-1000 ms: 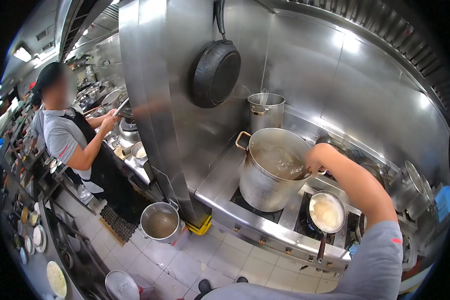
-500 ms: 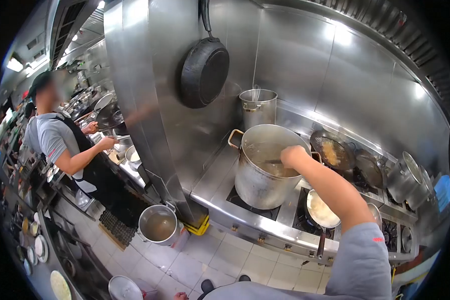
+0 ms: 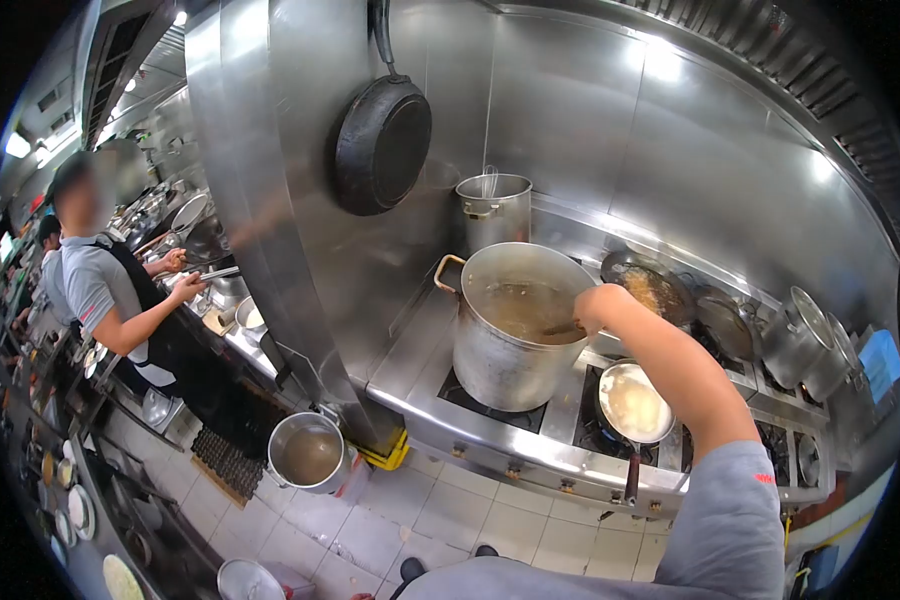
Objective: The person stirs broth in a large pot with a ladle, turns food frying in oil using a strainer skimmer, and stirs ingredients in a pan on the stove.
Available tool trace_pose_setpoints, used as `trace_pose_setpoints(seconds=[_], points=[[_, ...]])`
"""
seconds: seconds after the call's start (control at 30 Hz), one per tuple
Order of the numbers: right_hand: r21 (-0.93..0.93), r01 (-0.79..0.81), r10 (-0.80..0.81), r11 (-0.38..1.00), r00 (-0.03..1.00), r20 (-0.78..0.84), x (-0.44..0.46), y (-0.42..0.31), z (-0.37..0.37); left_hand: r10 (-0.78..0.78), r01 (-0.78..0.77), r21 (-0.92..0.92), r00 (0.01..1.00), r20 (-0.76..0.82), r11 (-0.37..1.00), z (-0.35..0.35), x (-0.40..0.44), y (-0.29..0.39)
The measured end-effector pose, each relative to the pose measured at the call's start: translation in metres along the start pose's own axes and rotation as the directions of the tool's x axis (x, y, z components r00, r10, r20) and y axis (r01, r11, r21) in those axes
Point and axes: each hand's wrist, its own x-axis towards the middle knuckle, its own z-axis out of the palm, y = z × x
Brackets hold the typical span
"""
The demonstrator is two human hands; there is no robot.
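My right hand [image 3: 594, 308] is closed around a dark-handled utensil [image 3: 562, 328] over the right rim of a large metal stockpot [image 3: 505, 365]. The utensil's lower end is hidden in the cloudy brownish liquid [image 3: 520, 308], so its kind does not show. Just below my forearm, a frying pan [image 3: 634, 440] with pale, creamy contents sits on a burner, its dark handle pointing towards me. Only a sliver of my left hand [image 3: 362, 597] shows at the bottom edge; its fingers cannot be made out.
Behind the stockpot stands a smaller pot [image 3: 498, 220] with a whisk in it. A wok [image 3: 620, 262] with frying food and several pots line the back right. A black pan [image 3: 382, 150] hangs on the wall. Left, a co-worker [image 3: 115, 275] stands beyond a bucket-like pot [image 3: 275, 470].
My right hand has shifted across the stockpot towards its right rim, and the utensil handle has swung with it. My view has turned slightly. The co-worker still works at the left counter.
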Motion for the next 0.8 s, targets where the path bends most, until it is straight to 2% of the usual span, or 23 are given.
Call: trace_pose_setpoints(seconds=[0.03, 0.07, 0.13, 0.17, 0.23, 0.27, 0.3, 0.33, 0.37, 0.4, 0.43, 0.5, 0.57, 0.63, 0.67, 0.73, 0.8], points=[[0.001, 0.011, -0.011, 1.0, 0.999, 0.049, -0.015, 0.001, -0.006, -0.098, 0.097, -0.053, 0.995, -0.033, 0.994, 0.0, 0.0, 0.003], [0.003, 0.008, -0.008, 1.0, 0.999, 0.047, -0.027, 0.005, -0.009, -0.095, 0.093, -0.051, 0.995, -0.032, 0.994, 0.0, -0.001, 0.005], [0.411, 0.048, -0.075, 0.91, 0.996, 0.05, -0.046, 0.016, -0.014, -0.112, 0.11, -0.059, 0.993, -0.039, 0.992, -0.001, 0.002, 0.008], [0.408, 0.048, -0.075, 0.912, 0.996, 0.049, -0.052, 0.022, -0.017, -0.112, 0.11, -0.063, 0.993, -0.038, 0.992, 0.0, 0.002, 0.011], [0.64, 0.157, -0.062, 0.752, 0.984, -0.169, -0.066, 0.033, -0.021, -0.124, 0.122, -0.063, 0.992, -0.031, 0.991, -0.002, 0.004, 0.014], [0.743, 0.195, -0.005, 0.64, 0.968, -0.251, -0.088, 0.027, -0.027, -0.127, 0.125, -0.063, 0.991, -0.031, 0.99, -0.003, 0.006, 0.016], [0.743, 0.195, -0.005, 0.64, 0.968, -0.249, -0.087, 0.028, -0.023, -0.058, 0.058, 0.004, 0.998, -0.03, 0.998, -0.004, 0.008, 0.018], [0.8, 0.299, 0.102, 0.519, 0.908, -0.406, -0.084, 0.03, -0.017, 0.01, -0.008, 0.07, 1.0, -0.025, 0.997, -0.004, 0.009, 0.018], [0.818, 0.416, 0.229, 0.398, 0.818, -0.528, -0.081, 0.03, -0.01, 0.007, -0.005, 0.07, 1.0, -0.025, 0.998, -0.004, 0.007, 0.021], [0.753, 0.549, 0.368, 0.362, 0.658, -0.656, -0.072, 0.023, -0.002, 0.007, -0.003, 0.102, 1.0, -0.029, 0.995, -0.004, 0.006, 0.024], [0.757, 0.544, 0.368, 0.361, 0.663, -0.652, -0.062, 0.019, 0.004, 0.006, -0.002, 0.136, 0.999, -0.032, 0.991, -0.003, 0.003, 0.026], [0.703, 0.696, 0.594, 0.142, 0.509, -0.623, -0.036, 0.011, 0.017, -0.019, 0.021, 0.102, 1.0, -0.019, 0.995, -0.001, 0.001, 0.029], [0.431, 0.895, 0.714, -0.12, 0.379, -0.588, -0.002, -0.005, 0.026, -0.04, 0.041, 0.067, 0.999, -0.013, 0.997, -0.005, 0.01, 0.032], [0.087, 0.864, 0.737, -0.496, 0.472, -0.484, -0.007, -0.022, 0.016, -0.196, 0.196, 0.025, 0.981, 0.015, 0.98, -0.015, 0.041, 0.024], [0.084, 0.862, 0.735, -0.5, 0.474, -0.485, -0.008, -0.023, 0.016, -0.196, 0.196, 0.023, 0.98, 0.01, 0.98, -0.014, 0.041, 0.025], [0.137, 0.825, 0.655, -0.548, 0.525, -0.544, -0.007, -0.024, 0.013, -0.074, 0.074, 0.014, 0.997, -0.007, 0.997, -0.013, 0.042, 0.027], [0.15, 0.808, 0.64, -0.57, 0.551, -0.536, -0.019, -0.023, 0.004, -0.125, 0.125, 0.017, 0.992, -0.031, 0.992, -0.009, 0.036, 0.04]])
